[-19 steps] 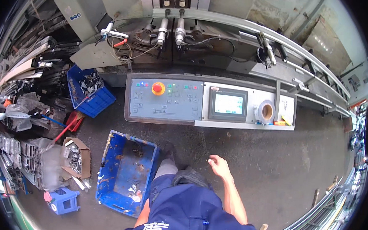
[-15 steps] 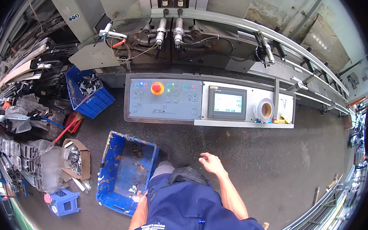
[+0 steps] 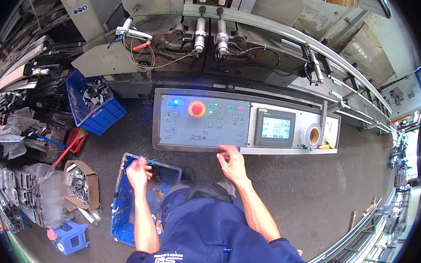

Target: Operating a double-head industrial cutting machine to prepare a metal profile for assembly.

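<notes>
My right hand [image 3: 231, 162] reaches up to the front edge of a grey control panel [image 3: 202, 122], its fingers spread and blurred, holding nothing. The panel carries a red round button on a yellow ring [image 3: 197, 109], rows of small keys and a small lit screen [image 3: 275, 127]. My left hand [image 3: 138, 171] hovers over a blue plastic crate [image 3: 125, 208] on the floor beside my leg; its fingers are loosely apart and empty. I wear dark blue work clothes.
A roll of tape [image 3: 310, 135] sits at the panel's right end. Behind it stands a large machine with cylinders and hoses [image 3: 208, 32]. A second blue crate of metal parts [image 3: 95, 103], a cardboard box [image 3: 80, 184], a small blue stool [image 3: 70, 236] and stacked metal profiles lie to the left.
Both hands have risen: the right went from beside my knee up to the panel's edge, and the left came into view over the blue crate. The view has moved closer to the panel.
</notes>
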The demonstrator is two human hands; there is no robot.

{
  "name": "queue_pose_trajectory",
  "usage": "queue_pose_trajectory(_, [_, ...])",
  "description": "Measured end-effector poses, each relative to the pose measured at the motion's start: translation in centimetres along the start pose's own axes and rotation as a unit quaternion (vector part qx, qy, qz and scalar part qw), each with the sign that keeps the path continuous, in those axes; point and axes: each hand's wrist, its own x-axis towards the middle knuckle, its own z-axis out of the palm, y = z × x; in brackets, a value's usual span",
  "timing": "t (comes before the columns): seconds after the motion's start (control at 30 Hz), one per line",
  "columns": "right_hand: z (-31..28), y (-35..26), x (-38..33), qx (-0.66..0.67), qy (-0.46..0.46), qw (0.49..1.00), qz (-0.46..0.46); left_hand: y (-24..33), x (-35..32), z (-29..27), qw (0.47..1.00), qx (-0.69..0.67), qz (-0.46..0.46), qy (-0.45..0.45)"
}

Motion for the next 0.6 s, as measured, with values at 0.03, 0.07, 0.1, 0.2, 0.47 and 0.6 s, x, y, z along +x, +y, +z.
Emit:
queue_pose_trajectory(0.03, [0.6, -1.8, 0.9, 0.01, 0.059, 0.998, -0.037, 2.3, 2.7, 0.8, 0.999, -0.006, 0.032, 0.009])
queue_pose_trajectory(0.07, [0.2, -3.5, 1.4, 0.007, 0.056, 0.998, -0.035, 4.0, 5.3, 1.6, 0.998, -0.012, 0.064, 0.016])
queue_pose_trajectory(0.1, [-0.1, -5.4, 2.0, 0.019, 0.036, 0.997, 0.066, 5.6, 7.5, 3.1, 0.988, 0.03, 0.146, 0.043])
queue_pose_trajectory(0.2, [0.8, -5.0, 3.1, -0.003, 0.06, 0.985, 0.162, 8.3, 12.6, 8.4, 0.946, 0.04, 0.31, 0.086])
queue_pose_trajectory(0.47, [-5.2, 7.7, -1.3, -0.181, 0.246, 0.941, 0.148, 10.5, 13.1, 13.7, 0.94, 0.219, 0.229, 0.124])
queue_pose_trajectory(0.6, [-8.5, 12.1, -1.3, -0.171, 0.277, 0.916, 0.232, 10.8, 13.2, 13.8, 0.943, 0.197, 0.242, 0.112])
